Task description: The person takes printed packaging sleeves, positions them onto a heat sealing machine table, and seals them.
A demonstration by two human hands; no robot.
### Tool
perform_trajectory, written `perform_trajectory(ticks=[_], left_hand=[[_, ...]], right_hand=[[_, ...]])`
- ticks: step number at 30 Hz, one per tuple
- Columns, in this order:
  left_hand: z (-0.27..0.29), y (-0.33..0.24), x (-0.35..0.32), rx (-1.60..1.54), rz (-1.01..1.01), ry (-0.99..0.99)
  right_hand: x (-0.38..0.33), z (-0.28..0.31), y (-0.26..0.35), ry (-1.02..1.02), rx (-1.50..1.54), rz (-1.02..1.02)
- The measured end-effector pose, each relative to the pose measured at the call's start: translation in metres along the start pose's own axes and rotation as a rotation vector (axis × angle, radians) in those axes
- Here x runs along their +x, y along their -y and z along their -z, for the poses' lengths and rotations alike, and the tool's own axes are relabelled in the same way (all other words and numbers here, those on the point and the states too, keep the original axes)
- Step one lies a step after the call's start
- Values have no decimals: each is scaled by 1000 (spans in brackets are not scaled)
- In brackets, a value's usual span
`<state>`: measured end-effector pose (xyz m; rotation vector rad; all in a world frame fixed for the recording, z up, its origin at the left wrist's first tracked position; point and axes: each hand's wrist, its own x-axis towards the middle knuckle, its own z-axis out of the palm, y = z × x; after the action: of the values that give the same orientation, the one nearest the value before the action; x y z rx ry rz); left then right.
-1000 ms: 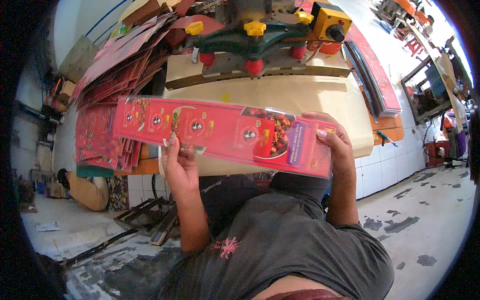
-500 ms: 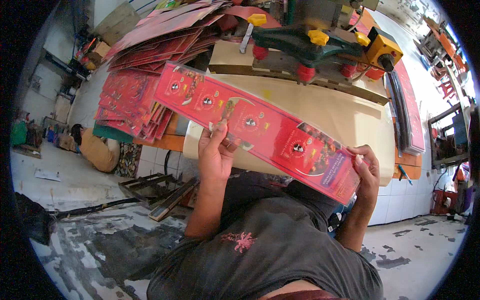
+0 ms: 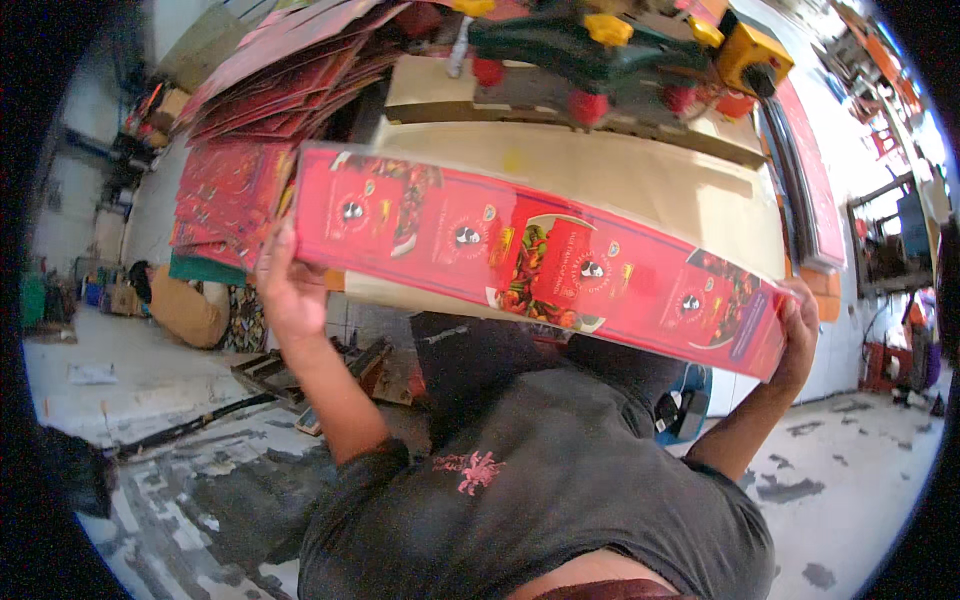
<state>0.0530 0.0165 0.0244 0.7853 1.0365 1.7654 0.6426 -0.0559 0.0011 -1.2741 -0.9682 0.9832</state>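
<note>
Head view: stacked red sheets (image 3: 230, 190) sit at far left, my left hand (image 3: 285, 290) gripping the long red printed carton sheet (image 3: 540, 255) by its left end, sheet slanting across the tan worktable (image 3: 640, 185), my right hand (image 3: 795, 340) clasping its right end.

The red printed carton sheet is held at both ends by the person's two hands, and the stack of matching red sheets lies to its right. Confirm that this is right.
One detail is wrong. The stack of matching red sheets lies to the left of the red printed carton sheet, not the right. The left hand and the right hand do hold its two ends. The head view shows this.
</note>
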Motion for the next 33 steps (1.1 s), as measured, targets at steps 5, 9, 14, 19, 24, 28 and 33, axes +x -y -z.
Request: perform_trajectory(ticks=[5,9,14,19,24,28,33], left_hand=[[26,-3,10,258,24,172],[10,-2,6,406,69,341],[-12,8,-1,273,103,222],[-5,19,-6,291,80,163],[11,20,0,283,113,196],[14,21,-7,311,96,252],[25,24,0,475,25,233]], right_hand=[[17,36,-3,93,-108,39],[10,4,19,57,-28,37],[9,-4,23,47,145,20],[12,-10,21,-23,172,58],[9,-5,22,115,243,-30],[5,6,9,137,209,-14],[19,7,19,162,-221,50]])
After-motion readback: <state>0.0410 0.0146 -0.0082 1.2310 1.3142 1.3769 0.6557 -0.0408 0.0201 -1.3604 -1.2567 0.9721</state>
